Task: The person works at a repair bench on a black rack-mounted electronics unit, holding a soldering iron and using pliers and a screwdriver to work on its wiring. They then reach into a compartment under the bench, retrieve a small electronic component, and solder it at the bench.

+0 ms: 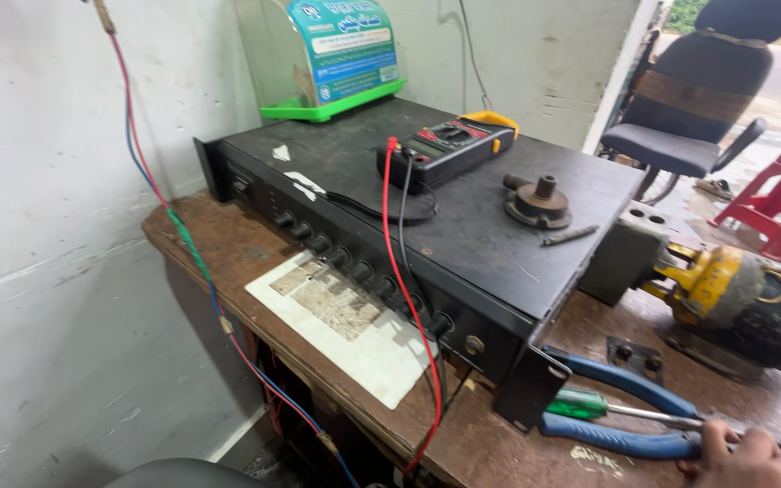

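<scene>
Worn brown wood makes up the workbench (228, 244), pushed into a corner of white-painted walls. One hand (752, 461) shows at the lower right edge; which hand it is cannot be told, and the other is out of sight. Its fingers (711, 440) curl onto the far end of the blue-handled pliers (625, 411), touching the two handles where they run together; whether they grip firmly cannot be told. The pliers lie flat on the bench, and between their two handles rests one green-handled screwdriver (589, 404).

Just beside these stands one black amplifier box (463, 226), its front carrying a row of about eight black knobs (354, 267). On its lid sit one black multimeter (445, 149) with a yellow end, one red lead (409, 298) and one black lead trailing over the front, one round metal fitting (537, 203) and one loose bolt (569, 236).

To the right lies one yellow and black motor (743, 303). Under the amplifier's front edge lies one white board (345, 325). One green-based clear container (327, 54) stands in the corner. Beyond are one office chair (698, 99) and one red stool (779, 203).
</scene>
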